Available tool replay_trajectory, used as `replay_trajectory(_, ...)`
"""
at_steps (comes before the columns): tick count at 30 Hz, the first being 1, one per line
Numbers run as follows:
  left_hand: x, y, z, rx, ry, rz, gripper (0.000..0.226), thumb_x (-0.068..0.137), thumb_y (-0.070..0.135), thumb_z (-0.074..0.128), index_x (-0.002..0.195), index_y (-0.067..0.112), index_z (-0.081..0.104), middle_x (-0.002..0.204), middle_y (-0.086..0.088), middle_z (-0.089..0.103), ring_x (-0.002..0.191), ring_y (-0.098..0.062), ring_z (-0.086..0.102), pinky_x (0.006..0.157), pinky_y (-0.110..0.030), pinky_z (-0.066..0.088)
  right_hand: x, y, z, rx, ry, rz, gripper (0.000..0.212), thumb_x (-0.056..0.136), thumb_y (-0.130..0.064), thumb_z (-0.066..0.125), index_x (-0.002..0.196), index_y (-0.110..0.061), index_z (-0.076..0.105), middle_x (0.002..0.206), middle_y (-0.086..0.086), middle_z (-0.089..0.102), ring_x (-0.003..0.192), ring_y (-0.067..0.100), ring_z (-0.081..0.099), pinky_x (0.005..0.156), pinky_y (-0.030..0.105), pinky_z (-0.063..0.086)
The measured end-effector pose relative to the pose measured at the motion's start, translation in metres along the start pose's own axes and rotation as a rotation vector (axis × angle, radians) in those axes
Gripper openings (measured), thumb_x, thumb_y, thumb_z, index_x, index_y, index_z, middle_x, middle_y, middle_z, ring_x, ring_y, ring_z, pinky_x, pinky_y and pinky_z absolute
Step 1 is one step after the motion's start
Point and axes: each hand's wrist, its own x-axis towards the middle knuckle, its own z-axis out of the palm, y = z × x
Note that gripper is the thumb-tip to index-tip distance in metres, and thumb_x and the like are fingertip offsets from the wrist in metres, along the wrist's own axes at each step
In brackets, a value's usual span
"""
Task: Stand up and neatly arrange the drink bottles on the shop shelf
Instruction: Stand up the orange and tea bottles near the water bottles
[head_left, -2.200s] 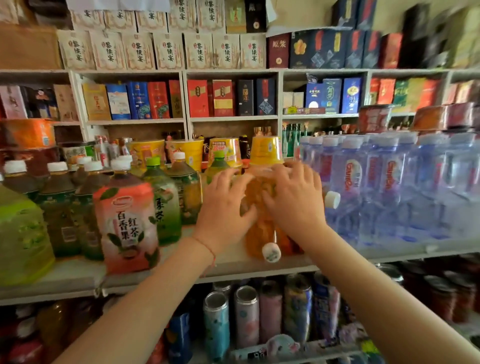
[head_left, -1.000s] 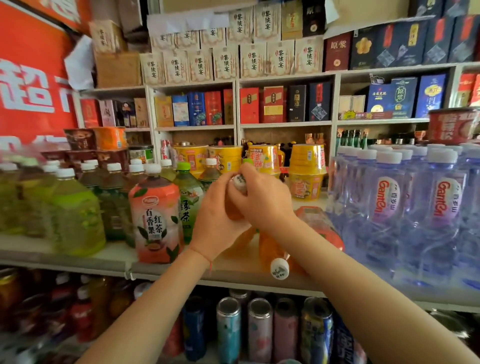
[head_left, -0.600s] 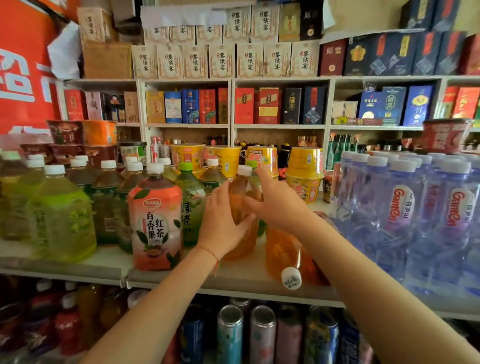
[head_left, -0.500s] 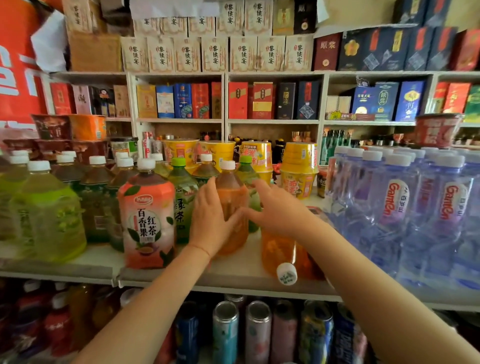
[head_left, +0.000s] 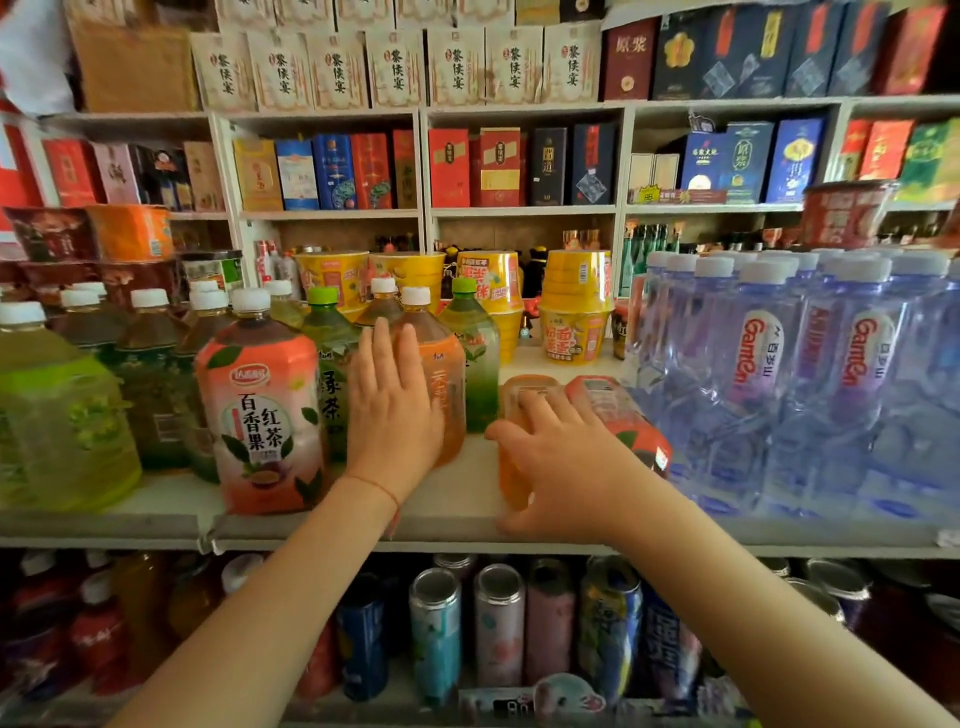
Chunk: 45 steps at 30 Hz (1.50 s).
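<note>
An orange tea bottle (head_left: 448, 374) with a white cap stands upright mid-shelf, in front of green tea bottles (head_left: 472, 358). My left hand (head_left: 392, 415) lies flat against its left side, fingers straight. Just to the right an orange bottle (head_left: 511, 486) lies on its side, neck toward the shelf's front edge. My right hand (head_left: 563, 465) covers it, with the fingers curled over it and the thumb on its left side. A second fallen bottle with an orange-red label (head_left: 615, 415) lies beside it, against the water bottles.
A peach-labelled red tea bottle (head_left: 260, 415) and yellow-green bottles (head_left: 57, 415) stand left on the white shelf (head_left: 457, 512). Several tall water bottles (head_left: 753, 374) crowd the right. Yellow noodle cups (head_left: 571, 306) sit behind. Drink cans (head_left: 498, 623) fill the shelf below.
The orange bottle that both hands held now stands upright. My right hand left it and dropped onto the lying orange bottle. My left hand stays flat on the standing bottle.
</note>
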Motion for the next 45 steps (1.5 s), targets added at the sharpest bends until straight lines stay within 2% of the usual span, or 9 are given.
replay_trajectory(5,-0.035,0.012,0.005,-0.243,0.035,0.350,0.044,0.089,0.023,0.058,0.132,0.014,0.055,0.142,-0.011,0.048,0.136,-0.029,0.041,0.112,-0.048,0.040,-0.023,-0.005,0.005,-0.079,0.109,0.002,0.069,0.081,-0.030,0.069,0.139,-0.023,0.033,0.142,0.017,0.030,0.127,0.040,0.036,0.106,0.046,0.041)
replay_trajectory(10,-0.041,0.019,0.007,-0.399,-0.169,0.326,0.063,0.085,0.039,0.064,0.143,0.023,0.045,0.143,0.003,0.043,0.135,-0.015,0.038,0.112,-0.040,0.040,-0.025,-0.002,0.015,-0.051,0.270,-0.016,0.064,0.047,-0.020,0.091,0.102,-0.010,0.060,0.099,0.019,0.058,0.080,0.038,0.062,0.054,0.039,0.055)
replay_trajectory(16,-0.043,0.037,-0.002,-0.533,-0.280,0.330,0.107,0.069,0.046,0.082,0.154,0.032,0.020,0.156,0.008,0.026,0.145,-0.012,0.028,0.117,-0.040,0.035,-0.016,0.012,0.000,0.100,0.403,-0.088,0.056,0.057,-0.022,0.086,0.105,-0.008,0.062,0.094,0.011,0.060,0.073,0.029,0.062,0.047,0.031,0.051)
replay_trajectory(23,-0.042,0.058,-0.002,-0.620,0.101,0.193,0.098,0.069,0.064,0.075,0.147,0.024,0.029,0.146,-0.003,0.044,0.136,-0.022,0.045,0.106,-0.046,0.047,0.007,0.013,-0.039,0.296,0.705,-0.093,0.022,0.079,-0.027,0.070,0.076,-0.008,0.061,0.063,0.003,0.058,0.049,0.023,0.054,0.041,0.029,0.044)
replay_trajectory(27,-0.035,0.055,-0.010,-0.571,0.177,0.089,0.090,0.065,0.062,0.072,0.138,0.025,0.035,0.132,0.000,0.053,0.115,-0.018,0.056,0.091,-0.039,0.055,0.027,0.006,-0.054,0.424,0.670,-0.002,0.030,0.089,-0.041,0.068,0.083,-0.011,0.064,0.071,0.001,0.063,0.063,0.019,0.061,0.054,0.035,0.054)
replay_trajectory(32,-0.014,0.039,-0.019,-0.621,-0.014,0.022,0.088,0.065,0.050,0.086,0.138,0.035,0.039,0.116,0.021,0.052,0.113,-0.010,0.056,0.093,-0.028,0.047,0.058,0.000,-0.041,0.777,0.541,0.177,0.033,0.089,-0.053,0.063,0.089,-0.020,0.056,0.075,-0.008,0.059,0.063,0.005,0.054,0.052,0.018,0.042)
replay_trajectory(35,0.000,0.025,-0.020,-0.533,-0.012,0.071,0.080,0.067,0.052,0.083,0.134,0.024,0.050,0.120,0.011,0.060,0.116,-0.015,0.055,0.103,-0.042,0.044,0.078,-0.002,-0.016,0.986,0.418,0.317,0.047,0.085,-0.062,0.060,0.110,-0.023,0.053,0.100,-0.004,0.059,0.088,0.013,0.057,0.070,0.028,0.048)
replay_trajectory(39,0.005,0.012,-0.015,-0.230,0.047,0.164,0.061,0.087,0.055,0.054,0.136,0.018,0.056,0.132,0.000,0.061,0.130,-0.022,0.047,0.111,-0.047,0.034,0.103,0.002,0.011,1.167,0.508,0.560,0.073,0.071,-0.073,0.055,0.127,-0.027,0.050,0.119,0.001,0.055,0.108,0.022,0.056,0.093,0.048,0.051)
replay_trajectory(45,-0.009,-0.003,-0.002,-0.191,0.057,0.251,0.046,0.090,0.041,0.044,0.121,0.015,0.067,0.132,-0.006,0.062,0.133,-0.027,0.046,0.112,-0.054,0.038,0.116,-0.003,0.026,1.226,0.688,0.770,0.072,0.067,-0.070,0.056,0.125,-0.028,0.046,0.121,-0.001,0.052,0.110,0.022,0.053,0.095,0.049,0.048)
